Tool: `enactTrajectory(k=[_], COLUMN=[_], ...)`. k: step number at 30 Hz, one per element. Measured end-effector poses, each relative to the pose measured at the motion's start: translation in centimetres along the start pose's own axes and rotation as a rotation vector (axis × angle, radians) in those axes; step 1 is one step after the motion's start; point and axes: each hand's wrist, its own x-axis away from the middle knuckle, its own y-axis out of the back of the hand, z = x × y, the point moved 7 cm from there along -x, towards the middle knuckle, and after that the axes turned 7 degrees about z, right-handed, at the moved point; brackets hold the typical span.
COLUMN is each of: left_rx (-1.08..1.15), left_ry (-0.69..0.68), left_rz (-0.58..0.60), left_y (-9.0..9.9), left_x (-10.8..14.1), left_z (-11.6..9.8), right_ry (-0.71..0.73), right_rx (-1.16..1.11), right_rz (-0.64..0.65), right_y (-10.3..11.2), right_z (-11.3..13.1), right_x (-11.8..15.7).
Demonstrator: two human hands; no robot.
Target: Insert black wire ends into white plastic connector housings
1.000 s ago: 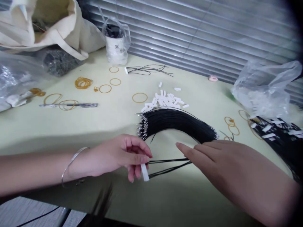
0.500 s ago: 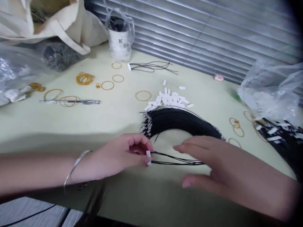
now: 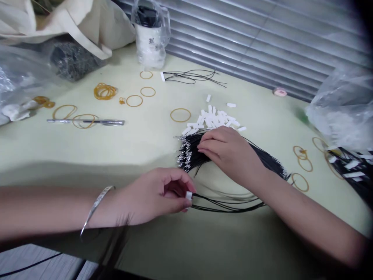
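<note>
My left hand (image 3: 169, 192) pinches a small white plastic connector (image 3: 189, 198) between thumb and fingers. Several thin black wires (image 3: 230, 210) run out of this connector to the right, passing under my right forearm. My right hand (image 3: 230, 151) reaches over a thick curved bundle of black wires (image 3: 198, 153), its fingertips drawn together close to the bundle's left end. What lies between those fingertips is too small to make out. Silvery metal terminals (image 3: 184, 153) tip that end of the bundle. Just behind it lies a heap of loose white connectors (image 3: 215, 116).
Farther back lies another connector with wires (image 3: 192, 76), near a bagged cup (image 3: 150, 44). Rubber bands (image 3: 105, 91) and a pen (image 3: 110, 122) are at left, beside plastic bags and a cloth bag (image 3: 113, 27). At right are wired connectors (image 3: 352, 171) and a clear bag (image 3: 344, 109).
My right hand has moved up and left, from beside the held wires to the black wire bundle, and its fingers have closed together. The left hand still holds the connector.
</note>
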Motion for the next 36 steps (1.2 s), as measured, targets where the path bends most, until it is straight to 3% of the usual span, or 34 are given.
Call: enactTrajectory(k=[6, 11, 15, 19, 29, 31, 36], left_rx=[0.004, 0.103, 0.241, 0.338, 0.358, 0.362, 0.351], left_ry=[-0.024, -0.028, -0.031, -0.048, -0.056, -0.055, -0.058], left_rz=[-0.008, -0.043, -0.101, -0.135, -0.147, -0.148, -0.168], left_y=[0.1, 0.6, 1.1, 1.3, 1.4, 1.4, 1.5], left_x=[0.2, 0.1, 0.1, 0.0, -0.2, -0.2, -0.2], left_z=[-0.2, -0.4, -0.1, 0.5, 0.6, 0.6, 0.5], right_ry=[-0.040, -0.164, -0.251, -0.304, -0.434, -0.419, -0.263], right_rx=[-0.098, -0.276, -0.514, -0.592, -0.690, -0.668, -0.500], right_rz=[-0.004, -0.049, 0.097, 0.215, 0.268, 0.243, 0.044], right_y=[-0.1, 1.8, 2.2, 1.4, -0.3, -0.2, 1.0], right_z=[-0.4, 0.1, 1.6, 2.6, 1.8, 1.8, 2.4], right_x=[0.1, 1.8, 3.7, 4.6, 4.4, 4.4, 4.4])
